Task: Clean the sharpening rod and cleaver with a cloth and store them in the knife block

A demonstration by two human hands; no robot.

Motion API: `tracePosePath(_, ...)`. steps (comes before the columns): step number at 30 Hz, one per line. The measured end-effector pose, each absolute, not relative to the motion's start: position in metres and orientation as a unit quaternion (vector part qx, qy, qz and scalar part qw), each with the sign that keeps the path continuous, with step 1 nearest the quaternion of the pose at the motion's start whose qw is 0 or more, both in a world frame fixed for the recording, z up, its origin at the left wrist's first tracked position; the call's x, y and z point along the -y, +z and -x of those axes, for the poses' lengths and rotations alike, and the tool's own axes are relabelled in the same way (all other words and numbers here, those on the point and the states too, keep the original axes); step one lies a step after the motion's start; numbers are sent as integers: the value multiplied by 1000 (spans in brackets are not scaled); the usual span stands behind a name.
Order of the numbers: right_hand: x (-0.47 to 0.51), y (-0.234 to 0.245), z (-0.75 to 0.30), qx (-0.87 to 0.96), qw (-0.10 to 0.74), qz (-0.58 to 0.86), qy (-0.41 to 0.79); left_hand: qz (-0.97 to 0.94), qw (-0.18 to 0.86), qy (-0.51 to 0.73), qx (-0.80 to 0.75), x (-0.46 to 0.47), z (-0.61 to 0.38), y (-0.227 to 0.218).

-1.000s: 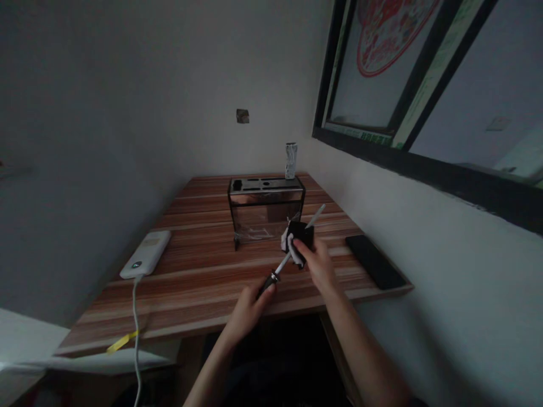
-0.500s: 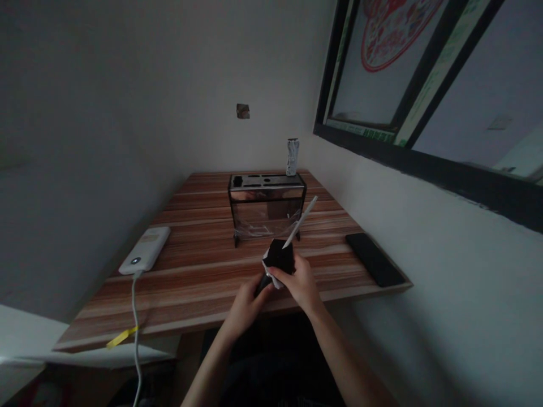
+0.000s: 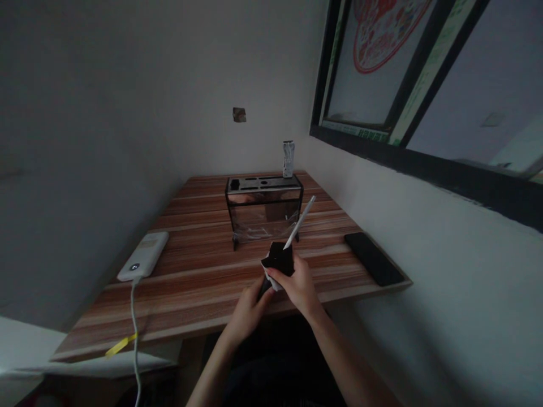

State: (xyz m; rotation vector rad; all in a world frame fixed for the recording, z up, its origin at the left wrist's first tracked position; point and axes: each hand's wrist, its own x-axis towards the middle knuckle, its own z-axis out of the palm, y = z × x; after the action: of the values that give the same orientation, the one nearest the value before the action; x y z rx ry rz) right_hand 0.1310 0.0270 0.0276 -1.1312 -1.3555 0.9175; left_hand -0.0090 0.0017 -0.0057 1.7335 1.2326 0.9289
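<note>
My left hand (image 3: pixel 248 308) is closed round the dark handle end of a thin white rod (image 3: pixel 302 219) that slants up to the right. My right hand (image 3: pixel 297 282) pinches a black-and-white cloth (image 3: pixel 279 261) wrapped round the rod close to the handle. Both hands are above the near edge of the wooden table (image 3: pixel 203 271). Behind them stands a shiny metal holder (image 3: pixel 263 208) with slots in its top.
A white power bank (image 3: pixel 144 255) with a cable lies at the table's left. A black phone (image 3: pixel 373 259) lies at the right near the wall. A small can (image 3: pixel 288 159) stands in the far corner. A framed picture (image 3: pixel 382 62) hangs on the right wall.
My right hand slid the cloth down the rod towards the handle, close to my left hand. The rod tilted more upright. Since half a second ago little has moved.
</note>
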Motion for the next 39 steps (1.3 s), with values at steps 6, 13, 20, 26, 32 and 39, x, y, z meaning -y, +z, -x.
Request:
tracePosePath(6, -22, 26, -128, 568, 559, 484, 363, -683, 375, 363, -510, -4, 6, -9)
tracePosePath(13, -23, 27, -131, 564, 572, 471, 365, -687, 381, 356, -507, -4, 5, -10)
tracePosePath(20, -33, 41, -144, 548, 594, 454, 376, -689, 378, 341, -515, -4, 4, -9)
tracePosePath(26, -53, 61, -169, 554, 610, 468, 319, -691, 378, 338, -516, -1, 4, -5)
tracePosePath(32, -79, 76, -197, 546, 650, 452, 276, -689, 381, 337, -516, 0, 2, -4)
tracePosePath(39, -96, 85, -217, 541, 676, 432, 253, -695, 372, 333, -518, 0, 4, -11)
